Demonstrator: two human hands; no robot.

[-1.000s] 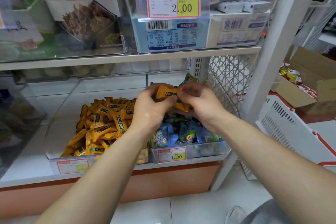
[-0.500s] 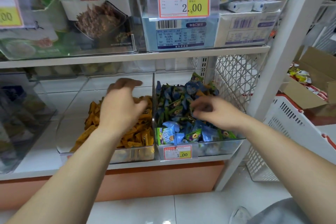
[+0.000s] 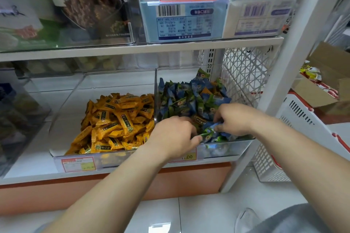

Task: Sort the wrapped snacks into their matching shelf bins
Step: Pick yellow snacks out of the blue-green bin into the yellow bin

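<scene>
- Risk: blue snacks (image 3: 189, 98) sliding over the front lip of the blue bin (image 3: 227, 150), because both hands dig right beside it.
- Left hand (image 3: 174, 136) is curled into the pile; I cannot tell what it holds.
- Right hand (image 3: 234, 119), at its 3 o'clock, pinches blue snacks.
- Count: two bins, two hands, two orange strays (image 3: 199, 119) showing among blue.
- Orange bin (image 3: 113, 160), at 9 o'clock, holds a heap past counting.
</scene>
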